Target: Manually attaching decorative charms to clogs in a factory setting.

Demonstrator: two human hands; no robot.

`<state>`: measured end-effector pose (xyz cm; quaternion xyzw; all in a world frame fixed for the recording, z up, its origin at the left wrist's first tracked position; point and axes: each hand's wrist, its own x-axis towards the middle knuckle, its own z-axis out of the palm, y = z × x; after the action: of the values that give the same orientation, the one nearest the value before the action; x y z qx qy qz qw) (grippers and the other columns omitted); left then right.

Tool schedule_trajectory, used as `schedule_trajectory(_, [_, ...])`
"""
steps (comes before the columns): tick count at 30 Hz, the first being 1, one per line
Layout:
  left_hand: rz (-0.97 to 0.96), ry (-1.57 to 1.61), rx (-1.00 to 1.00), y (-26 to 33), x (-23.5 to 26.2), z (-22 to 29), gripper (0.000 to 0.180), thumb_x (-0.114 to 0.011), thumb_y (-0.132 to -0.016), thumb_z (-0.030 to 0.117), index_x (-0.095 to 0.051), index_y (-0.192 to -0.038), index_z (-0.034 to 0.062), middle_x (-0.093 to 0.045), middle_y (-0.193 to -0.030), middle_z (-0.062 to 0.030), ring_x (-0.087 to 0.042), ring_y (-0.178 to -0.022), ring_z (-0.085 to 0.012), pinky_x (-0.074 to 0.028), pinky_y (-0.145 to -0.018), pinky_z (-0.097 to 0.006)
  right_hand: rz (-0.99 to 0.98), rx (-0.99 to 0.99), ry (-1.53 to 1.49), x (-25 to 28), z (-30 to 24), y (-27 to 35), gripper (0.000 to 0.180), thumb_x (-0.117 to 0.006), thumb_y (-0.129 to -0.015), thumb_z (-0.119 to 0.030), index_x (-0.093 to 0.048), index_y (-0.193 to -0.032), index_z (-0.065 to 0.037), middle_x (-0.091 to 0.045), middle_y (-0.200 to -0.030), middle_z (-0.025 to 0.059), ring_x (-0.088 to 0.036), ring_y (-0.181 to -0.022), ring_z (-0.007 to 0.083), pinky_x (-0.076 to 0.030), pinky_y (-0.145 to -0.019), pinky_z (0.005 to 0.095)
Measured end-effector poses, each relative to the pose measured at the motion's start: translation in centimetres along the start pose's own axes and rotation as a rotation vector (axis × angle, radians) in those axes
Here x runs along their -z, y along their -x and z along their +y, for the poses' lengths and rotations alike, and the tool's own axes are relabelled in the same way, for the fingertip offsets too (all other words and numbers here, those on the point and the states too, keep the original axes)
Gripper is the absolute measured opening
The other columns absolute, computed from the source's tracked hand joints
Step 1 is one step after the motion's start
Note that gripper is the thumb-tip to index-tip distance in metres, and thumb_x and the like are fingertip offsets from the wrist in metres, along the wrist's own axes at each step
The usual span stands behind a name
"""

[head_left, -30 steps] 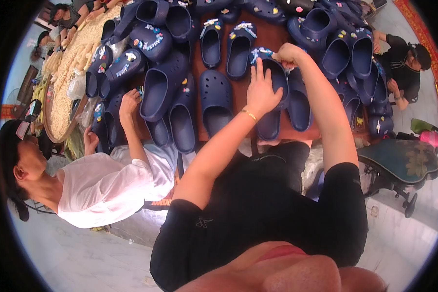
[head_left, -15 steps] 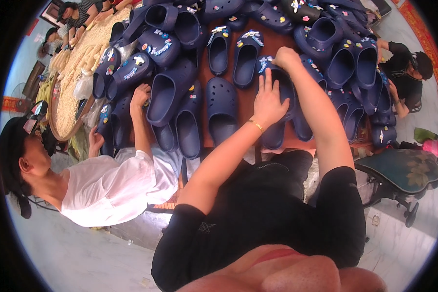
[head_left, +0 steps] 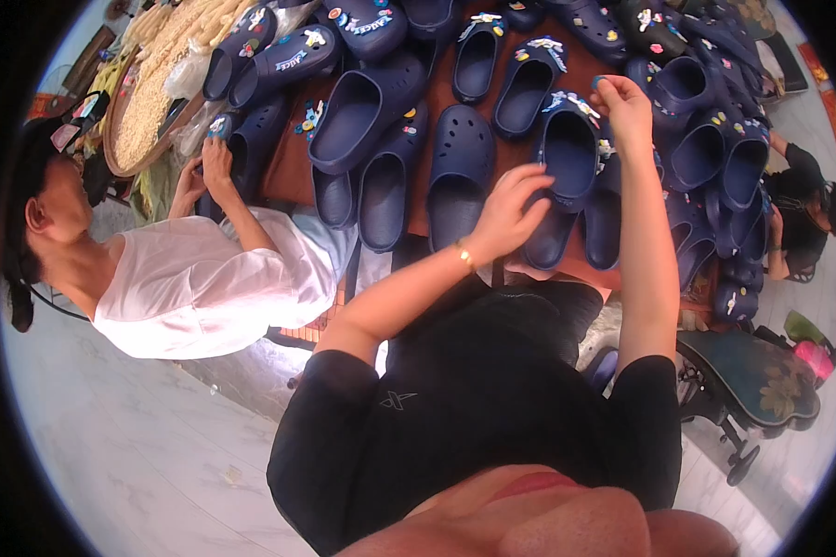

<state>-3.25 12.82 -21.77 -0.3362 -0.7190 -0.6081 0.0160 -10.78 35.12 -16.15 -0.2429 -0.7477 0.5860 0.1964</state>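
Clog (head_left: 569,156) with charms (head_left: 571,103) between both hands (head_left: 511,213) (head_left: 628,111)

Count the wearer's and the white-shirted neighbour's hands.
4: the wearer's left hand beside a decorated clog, right hand near its toe; the neighbour's upper hand and lower hand together at left. None wholly hidden.
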Motion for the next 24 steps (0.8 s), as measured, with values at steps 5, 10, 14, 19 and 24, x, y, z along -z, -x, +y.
schedule_trajectory(5, [0.395,0.156,0.520,8.0,1.7,-5.0,0.019,-0.050,-0.082,0.002,-0.056,-0.100,0.0018,-0.055,-0.094,-0.0041,-0.052,-0.087,-0.0136,-0.040,-0.080,-0.024,-0.362,0.305,-0.058,-7.8,-1.5,7.8,0.010,-0.057,-0.081,-0.009,-0.059,-0.088,-0.002,-0.060,-0.074,0.0029,-0.057,-0.067,0.0090,-0.045,-0.060,0.0226])
schedule_trajectory(10, [0.538,0.922,0.871,5.7,1.1,-11.7,0.024,-0.049,-0.085,0.010,-0.052,-0.108,0.0045,-0.055,-0.102,-0.0061,-0.053,-0.092,-0.0161,-0.042,-0.083,-0.027,-0.312,0.152,0.102,-13.6,7.1,9.7,0.011,-0.058,-0.077,-0.010,-0.059,-0.083,-0.001,-0.060,-0.073,0.0069,-0.058,-0.069,0.0157,-0.046,-0.065,0.0290])
schedule_trajectory(14, [0.472,1.312,0.852,0.6,-1.6,-14.4,0.029,-0.048,-0.089,0.018,-0.048,-0.117,0.0075,-0.055,-0.109,-0.0058,-0.054,-0.096,-0.0160,-0.045,-0.084,-0.030,-0.078,0.081,0.361,-10.0,10.8,8.8,0.015,-0.060,-0.075,-0.013,-0.059,-0.085,-0.003,-0.060,-0.082,0.0155,-0.058,-0.081,0.0287,-0.044,-0.074,0.0355])
schedule_trajectory(19, [0.422,1.825,0.814,5.7,0.1,-27.6,0.034,-0.041,-0.085,0.020,-0.056,-0.112,0.0058,-0.056,-0.115,-0.0070,-0.053,-0.105,-0.0198,-0.040,-0.091,-0.033,-0.050,0.318,0.400,-11.8,8.7,8.1,0.014,-0.059,-0.076,-0.013,-0.058,-0.086,-0.002,-0.060,-0.080,0.0162,-0.058,-0.075,0.0294,-0.045,-0.070,0.0372])
schedule_trajectory(24, [0.316,1.463,0.870,-2.3,1.0,-8.3,0.029,-0.044,-0.091,0.021,-0.047,-0.117,0.0082,-0.054,-0.111,-0.0054,-0.054,-0.097,-0.0160,-0.046,-0.084,-0.030,0.027,0.083,0.115,-8.1,10.9,4.2,0.015,-0.061,-0.075,-0.013,-0.061,-0.085,-0.001,-0.062,-0.070,0.0103,-0.059,-0.062,0.0196,-0.046,-0.061,0.0295])
